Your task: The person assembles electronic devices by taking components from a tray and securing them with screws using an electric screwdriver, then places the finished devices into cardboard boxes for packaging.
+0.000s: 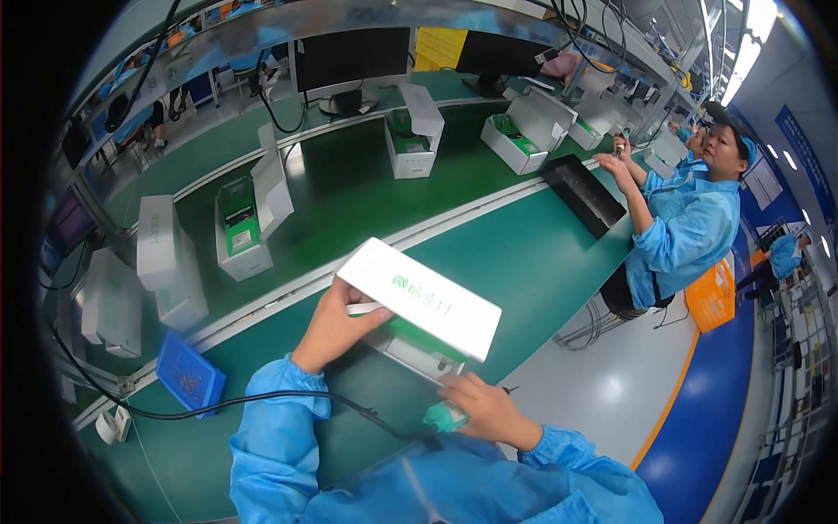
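Observation:
In front of me is a white cardboard box [417,356] with something green inside, mostly hidden under its tilted white lid [463,323]. My left hand [336,325] grips the box at its left end, fingers behind the lid and thumb at the near edge. By the box's near right corner, my right hand [489,410] is closed around what looks like a corded electric screwdriver; its green end [446,417] sticks out to the left with a black cable [262,395], and a thin dark tip points right.
Open white boxes with green devices [240,218] stand on the dark green line beyond a metal rail. Shut boxes [172,262] are at left. A blue tray [188,374] of small parts lies near left, a black tray [583,194] at right, beside a co-worker [690,210].

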Motion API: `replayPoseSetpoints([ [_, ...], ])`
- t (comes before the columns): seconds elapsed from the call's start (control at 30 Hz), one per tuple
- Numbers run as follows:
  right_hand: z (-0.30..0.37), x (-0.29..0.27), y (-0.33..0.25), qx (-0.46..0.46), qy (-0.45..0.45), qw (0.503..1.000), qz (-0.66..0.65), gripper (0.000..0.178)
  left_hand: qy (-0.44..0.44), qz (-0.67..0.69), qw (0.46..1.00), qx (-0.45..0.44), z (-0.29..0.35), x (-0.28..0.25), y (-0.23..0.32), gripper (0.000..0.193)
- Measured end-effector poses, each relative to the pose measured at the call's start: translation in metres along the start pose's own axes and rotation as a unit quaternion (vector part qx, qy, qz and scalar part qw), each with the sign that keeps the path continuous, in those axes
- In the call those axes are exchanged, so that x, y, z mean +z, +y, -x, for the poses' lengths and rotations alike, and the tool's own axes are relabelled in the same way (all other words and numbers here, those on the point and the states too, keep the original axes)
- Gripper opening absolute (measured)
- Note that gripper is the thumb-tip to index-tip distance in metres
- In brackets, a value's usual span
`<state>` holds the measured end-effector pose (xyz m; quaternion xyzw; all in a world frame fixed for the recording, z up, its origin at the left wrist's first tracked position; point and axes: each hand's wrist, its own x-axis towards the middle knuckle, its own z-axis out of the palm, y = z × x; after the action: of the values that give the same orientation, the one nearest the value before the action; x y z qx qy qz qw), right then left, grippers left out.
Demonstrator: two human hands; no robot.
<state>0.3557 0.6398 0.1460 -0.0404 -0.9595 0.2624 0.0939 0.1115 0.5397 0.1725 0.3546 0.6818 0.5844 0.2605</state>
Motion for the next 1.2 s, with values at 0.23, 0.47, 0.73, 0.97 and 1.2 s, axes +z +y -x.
replayPoseSetpoints([
  [0.23,0.001,-0.006,0.004,-0.021,0.034,0.999,-0.011,0.039,0.072,-0.084,0.992,0.059,-0.012,0.001,-0.01,0.033],
  [0.47,-0.001,-0.033,0.003,0.062,0.081,0.994,-0.036,0.049,0.225,-0.437,0.856,0.16,0.018,0.033,-0.01,0.023],
  [0.73,-0.045,-0.056,0.02,0.066,0.234,0.968,-0.055,0.057,-0.013,-0.342,0.883,0.321,0.064,0.086,-0.018,0.026],
  [0.97,-0.049,-0.073,0.071,0.383,0.029,0.898,-0.213,0.036,-0.067,-0.31,0.907,0.278,0.06,0.06,-0.021,0.033],
  [1.2,-0.039,-0.086,0.07,0.337,-0.008,0.882,-0.331,0.039,-0.005,-0.288,0.909,0.302,0.064,0.058,-0.023,0.054],
])
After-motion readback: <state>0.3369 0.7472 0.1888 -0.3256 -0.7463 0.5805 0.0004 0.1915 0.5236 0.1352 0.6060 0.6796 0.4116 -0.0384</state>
